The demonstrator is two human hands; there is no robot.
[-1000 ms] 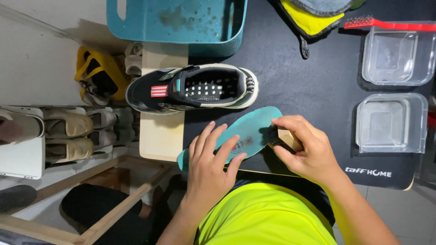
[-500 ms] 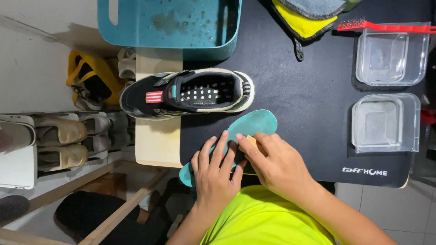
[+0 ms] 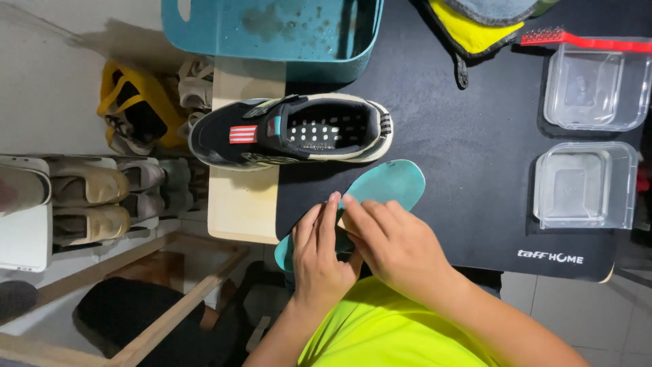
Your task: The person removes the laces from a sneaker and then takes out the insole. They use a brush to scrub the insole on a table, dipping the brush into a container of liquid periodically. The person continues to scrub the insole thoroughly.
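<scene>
A teal insole (image 3: 390,182) lies on the black mat (image 3: 475,170), its heel end reaching over the mat's near edge. My left hand (image 3: 319,261) lies flat on the insole's near part, fingers together. My right hand (image 3: 390,245) rests on the insole's middle, fingers pressed down beside the left hand's fingertips; whether it holds a small thing beneath is hidden. Just beyond the insole a black sneaker (image 3: 292,132) with a white sole and a red patch stands upright, its opening facing up.
A teal plastic tub (image 3: 272,34) stands at the far edge. Two clear plastic containers (image 3: 587,183) sit at the right, a red-handled brush (image 3: 584,39) and a yellow cloth (image 3: 475,30) beyond them. Shoes (image 3: 88,197) line a rack left of the table.
My right hand slid from the insole's far end toward its middle, next to the left hand. The left hand stayed pressed on the near part.
</scene>
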